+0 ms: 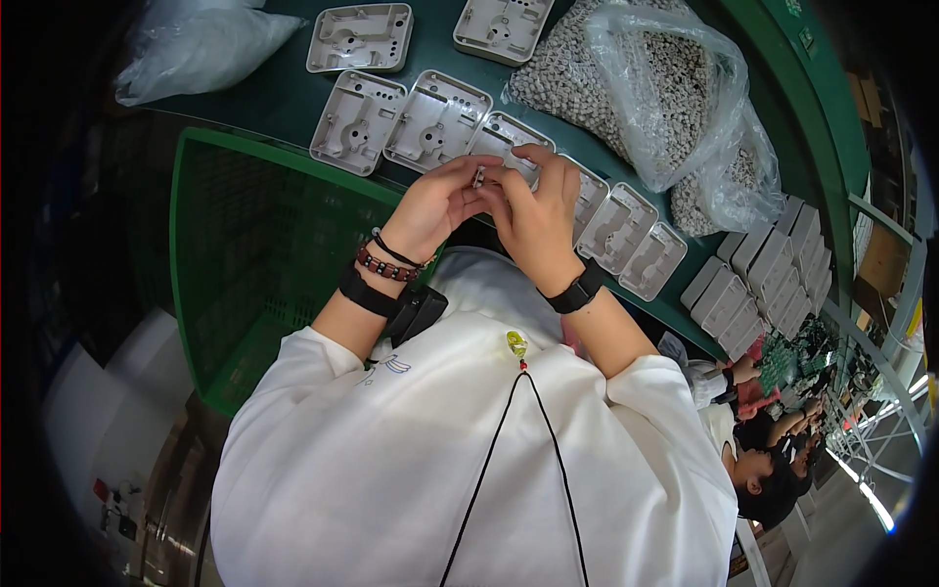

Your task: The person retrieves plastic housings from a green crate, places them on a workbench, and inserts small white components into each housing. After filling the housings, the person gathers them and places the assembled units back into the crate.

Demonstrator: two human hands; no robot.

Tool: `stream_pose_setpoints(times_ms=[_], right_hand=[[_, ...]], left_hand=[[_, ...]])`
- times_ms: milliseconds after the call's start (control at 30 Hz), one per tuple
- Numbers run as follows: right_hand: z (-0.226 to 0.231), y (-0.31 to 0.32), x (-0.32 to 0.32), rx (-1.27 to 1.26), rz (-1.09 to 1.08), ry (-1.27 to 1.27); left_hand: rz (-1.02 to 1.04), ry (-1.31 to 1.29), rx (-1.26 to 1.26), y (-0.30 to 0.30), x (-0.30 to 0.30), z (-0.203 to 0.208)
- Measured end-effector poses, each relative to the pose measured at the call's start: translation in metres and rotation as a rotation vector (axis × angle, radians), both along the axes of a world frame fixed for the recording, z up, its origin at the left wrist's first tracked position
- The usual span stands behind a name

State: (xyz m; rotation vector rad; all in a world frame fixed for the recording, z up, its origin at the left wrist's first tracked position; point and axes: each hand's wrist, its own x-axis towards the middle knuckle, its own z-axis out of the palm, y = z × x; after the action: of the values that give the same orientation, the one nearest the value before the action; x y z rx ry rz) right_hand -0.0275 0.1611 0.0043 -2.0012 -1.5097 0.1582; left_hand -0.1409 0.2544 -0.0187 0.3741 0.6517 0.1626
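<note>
While L hand (430, 201) & R hand (533, 215) meet by the dark-green bench (256, 100), fingers bent, tips nearly together, they've got a tiny pale part (478, 177) pinched btwn them, right by a row of shallow light-grey plastic housings (430, 139)! Green plastic crate (274, 152) L of the L forearm; clear plastic bag (738, 201) w/ loads of small grey-beige pieces (567, 83), upper R. Small print (395, 365) on white shirt (469, 470): too tiny to read.

Small pale part (479, 177) at fingertips between left hand (435, 203) and right hand (538, 210). Open-topped grey plastic housings (437, 119) lined up beyond.
</note>
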Motion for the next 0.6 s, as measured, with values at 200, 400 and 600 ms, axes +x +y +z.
stream_pose_setpoints(times_ms=[200, 400, 600], right_hand=[[0.001, 0.002, 0.002, 0.012, -0.001, 0.022], [0.001, 0.001, 0.000, -0.024, -0.052, 0.133], [-0.004, 0.002, 0.008, -0.096, 0.009, 0.463]], left_hand=[[0.000, 0.097, 0.205, -0.007, 0.001, 0.007], [0.027, 0.171, 0.460, -0.009, -0.003, 0.004], [-0.156, 0.274, 0.910, 0.001, -0.016, 0.008]])
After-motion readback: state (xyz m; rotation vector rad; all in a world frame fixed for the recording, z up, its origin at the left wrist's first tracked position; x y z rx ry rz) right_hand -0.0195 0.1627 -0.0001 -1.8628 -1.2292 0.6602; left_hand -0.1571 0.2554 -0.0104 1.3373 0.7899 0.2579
